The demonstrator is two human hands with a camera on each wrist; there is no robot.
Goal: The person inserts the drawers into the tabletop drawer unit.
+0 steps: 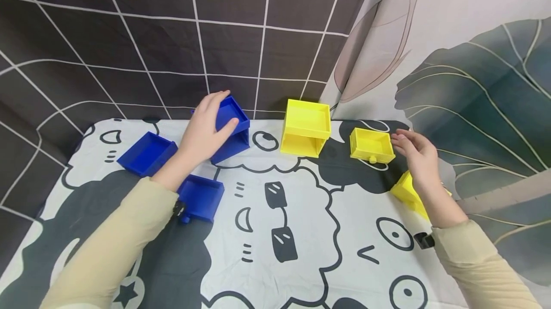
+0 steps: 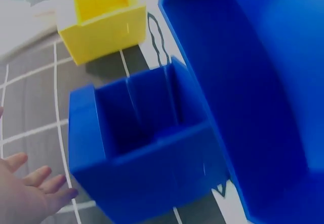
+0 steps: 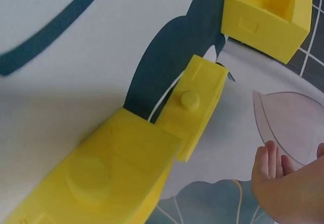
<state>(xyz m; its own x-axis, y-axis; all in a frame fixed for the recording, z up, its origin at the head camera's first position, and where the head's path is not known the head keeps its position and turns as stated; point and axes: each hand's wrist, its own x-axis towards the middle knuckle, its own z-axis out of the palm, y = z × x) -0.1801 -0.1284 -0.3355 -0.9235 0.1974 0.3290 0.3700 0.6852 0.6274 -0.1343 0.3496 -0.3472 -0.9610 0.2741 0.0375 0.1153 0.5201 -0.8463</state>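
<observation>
My left hand (image 1: 206, 129) is at a blue drawer housing (image 1: 232, 146), thumb and fingers spread. In the left wrist view the fingers lie beside that housing (image 2: 152, 168); contact cannot be told. Two blue drawers, one (image 1: 147, 153) to the left and one (image 1: 201, 196) nearer with a round knob, lie on the cloth. On the right, my right hand (image 1: 419, 156) is beside a small yellow drawer (image 1: 372, 145), fingers loosely bent and holding nothing. Under its wrist sits a second yellow drawer (image 1: 406, 192), partly hidden by the arm; its knob shows in the right wrist view.
A yellow housing (image 1: 305, 133) with an open front stands at the back, between the blue housing and the yellow drawers. The cartoon-print cloth (image 1: 301, 208) covers the surface. A dark gridded sheet (image 1: 163, 36) and a leaf-print one (image 1: 486, 84) rise behind and right.
</observation>
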